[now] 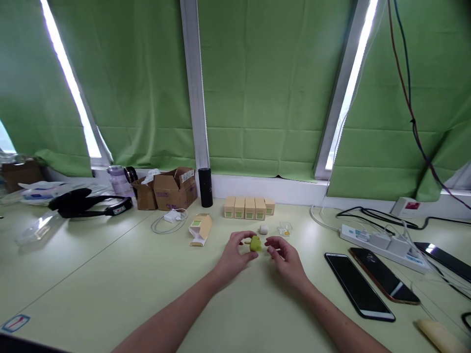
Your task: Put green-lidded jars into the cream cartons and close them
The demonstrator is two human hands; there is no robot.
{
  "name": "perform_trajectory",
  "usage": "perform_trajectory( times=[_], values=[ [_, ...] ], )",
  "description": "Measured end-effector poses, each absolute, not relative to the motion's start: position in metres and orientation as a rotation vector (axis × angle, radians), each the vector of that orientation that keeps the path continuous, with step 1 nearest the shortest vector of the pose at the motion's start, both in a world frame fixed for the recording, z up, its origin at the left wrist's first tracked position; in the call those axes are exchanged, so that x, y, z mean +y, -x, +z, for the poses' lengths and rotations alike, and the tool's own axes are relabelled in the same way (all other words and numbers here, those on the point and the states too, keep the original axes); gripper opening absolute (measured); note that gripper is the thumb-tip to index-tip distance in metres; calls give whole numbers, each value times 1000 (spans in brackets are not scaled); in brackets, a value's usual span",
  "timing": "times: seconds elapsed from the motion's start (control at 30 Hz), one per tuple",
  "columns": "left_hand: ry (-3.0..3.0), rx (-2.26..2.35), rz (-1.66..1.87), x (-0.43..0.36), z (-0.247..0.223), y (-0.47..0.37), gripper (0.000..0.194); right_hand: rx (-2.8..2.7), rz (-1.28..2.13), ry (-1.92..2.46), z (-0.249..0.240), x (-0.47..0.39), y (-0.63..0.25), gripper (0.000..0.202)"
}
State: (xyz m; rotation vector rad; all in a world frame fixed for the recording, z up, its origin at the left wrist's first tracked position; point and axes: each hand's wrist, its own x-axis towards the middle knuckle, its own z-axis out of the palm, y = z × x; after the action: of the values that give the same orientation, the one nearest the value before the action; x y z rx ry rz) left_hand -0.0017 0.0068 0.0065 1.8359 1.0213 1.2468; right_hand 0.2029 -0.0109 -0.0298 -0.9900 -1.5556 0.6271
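Note:
Near the middle of the table, my left hand [237, 253] holds a small yellow-green object [255, 243] between thumb and fingers. Just to its right is my right hand [285, 255], its thumb and fingers curved apart, with nothing visible between them and a small gap to the green object. Behind the hands lie a small white piece [264, 229] and a clear little container [285, 229] with something yellow inside. An opened cardboard box [200, 229] rests to the left of my left hand.
Several small brown boxes [249, 208] stand in a row behind the hands. Further left are a charger with cable [172, 215], larger cartons [175, 189] and a black cylinder [205, 187]. Phones [358, 285] and a power strip [382, 247] lie on the right.

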Motion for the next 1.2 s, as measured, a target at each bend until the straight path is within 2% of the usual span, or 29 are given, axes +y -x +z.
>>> perform_trajectory(
  times=[0.1,0.23,0.4,0.6,0.77,0.83,1.0,1.1,1.2],
  values=[
    [-1553,906,1229,17,4,5,51,-1662,254,1124,-35,-4,-207,20],
    [-1328,789,1213,21,3,7,63,-1857,-180,1275,-31,13,-206,36],
    [-1267,742,1205,18,4,7,68,-1921,-216,1473,-18,45,-198,46],
    [-1261,748,1239,17,8,8,63,-1857,2,1514,-16,66,-188,20],
    [-1262,748,1257,16,9,6,61,-1607,259,1459,-12,59,-188,14],
    [-1242,744,1271,16,9,4,61,-1466,400,1414,-8,52,-189,21],
    [-1242,740,1291,13,11,0,60,-1221,792,1216,0,24,-194,54],
    [-1267,750,1289,11,11,-2,59,-1123,976,1079,3,3,-196,52],
    [-1293,754,1274,9,10,-3,58,-852,1375,775,5,-14,-198,42]
  ],
)
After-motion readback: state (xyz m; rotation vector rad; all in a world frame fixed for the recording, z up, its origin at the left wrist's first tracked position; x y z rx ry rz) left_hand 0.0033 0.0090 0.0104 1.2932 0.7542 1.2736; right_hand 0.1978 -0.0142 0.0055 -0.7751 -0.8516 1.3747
